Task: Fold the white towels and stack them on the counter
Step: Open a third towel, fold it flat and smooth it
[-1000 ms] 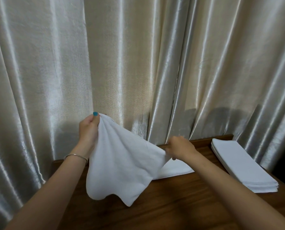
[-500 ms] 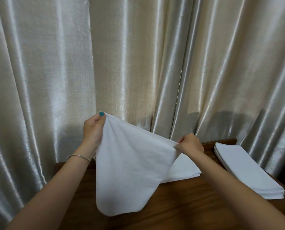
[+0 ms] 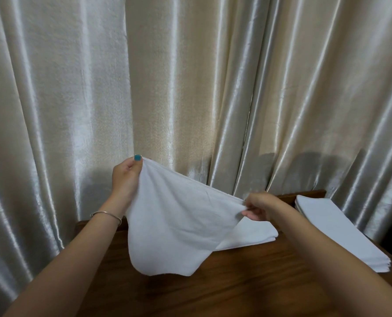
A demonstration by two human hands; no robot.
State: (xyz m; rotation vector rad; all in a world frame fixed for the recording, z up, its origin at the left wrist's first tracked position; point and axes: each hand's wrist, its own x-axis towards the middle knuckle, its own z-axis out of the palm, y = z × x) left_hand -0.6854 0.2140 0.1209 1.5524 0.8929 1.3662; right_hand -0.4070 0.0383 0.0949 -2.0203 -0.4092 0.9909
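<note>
Towel (image 3: 179, 225) | pinched between left hand (image 3: 126, 179), right hand (image 3: 259, 205) | above counter (image 3: 247, 282)

A towel (image 3: 181, 227) hangs above the counter (image 3: 247, 282), held at its upper left corner by the left hand (image 3: 125, 179) and at its right corner by the right hand (image 3: 259, 207). Behind it a second towel (image 3: 256, 234) lies on the counter. A stack of towels (image 3: 336, 234) sits at the counter's right end, with the curtain (image 3: 190, 88) behind everything.

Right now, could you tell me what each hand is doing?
Left hand: closed, pinching the raised corner of the white towel.
Right hand: closed, pinching the towel's other top corner.
</note>
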